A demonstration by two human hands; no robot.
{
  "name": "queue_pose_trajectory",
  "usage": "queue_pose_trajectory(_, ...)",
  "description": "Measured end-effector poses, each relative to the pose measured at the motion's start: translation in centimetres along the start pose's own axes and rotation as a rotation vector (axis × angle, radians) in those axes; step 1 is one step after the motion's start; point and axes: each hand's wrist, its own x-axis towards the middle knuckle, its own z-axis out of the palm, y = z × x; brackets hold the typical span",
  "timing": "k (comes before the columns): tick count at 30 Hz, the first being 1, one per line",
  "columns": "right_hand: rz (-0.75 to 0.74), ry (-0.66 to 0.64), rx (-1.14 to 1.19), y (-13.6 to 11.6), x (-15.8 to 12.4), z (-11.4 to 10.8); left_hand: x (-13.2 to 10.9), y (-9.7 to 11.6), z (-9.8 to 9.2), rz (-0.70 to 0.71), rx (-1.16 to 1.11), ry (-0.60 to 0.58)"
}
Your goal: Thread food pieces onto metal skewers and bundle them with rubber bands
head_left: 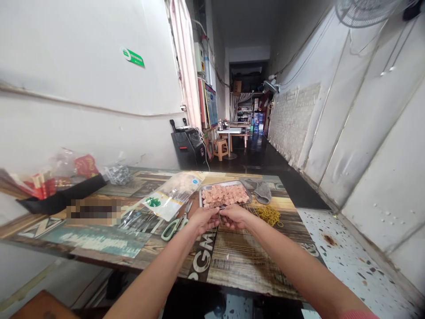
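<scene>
My left hand (203,220) and my right hand (234,217) meet over the table, just in front of a metal tray (201,197) filled with pinkish pieces of meat (225,195). The fingers of both hands are pinched together around something thin, perhaps a skewer; it is too small to name. A pile of yellow rubber bands (269,215) lies right of my right hand. Green-handled scissors (175,224) lie left of my left hand.
Clear plastic bags with a green logo (168,198) lie left of the tray. A grey glove (262,192) sits beside the tray's right end. A black tray with red packets (56,195) stands at the far left. Beyond the table runs a dark corridor with stools and a speaker.
</scene>
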Motion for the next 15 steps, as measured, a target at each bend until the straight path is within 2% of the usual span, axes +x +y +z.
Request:
queue_pose_trajectory(3,-0.011,0.014,0.032,0.2,0.3,0.8,0.2,-0.2,-0.6,-0.029,0.028,0.000)
queue_pose_trajectory(9,0.102,0.042,0.157,-0.6,0.7,1.8,0.6,-0.7,-1.4,-0.047,0.075,-0.016)
queue_pose_trajectory(15,0.054,0.148,0.211,-0.8,1.2,3.0,0.7,-1.5,-1.6,-0.053,0.081,-0.053)
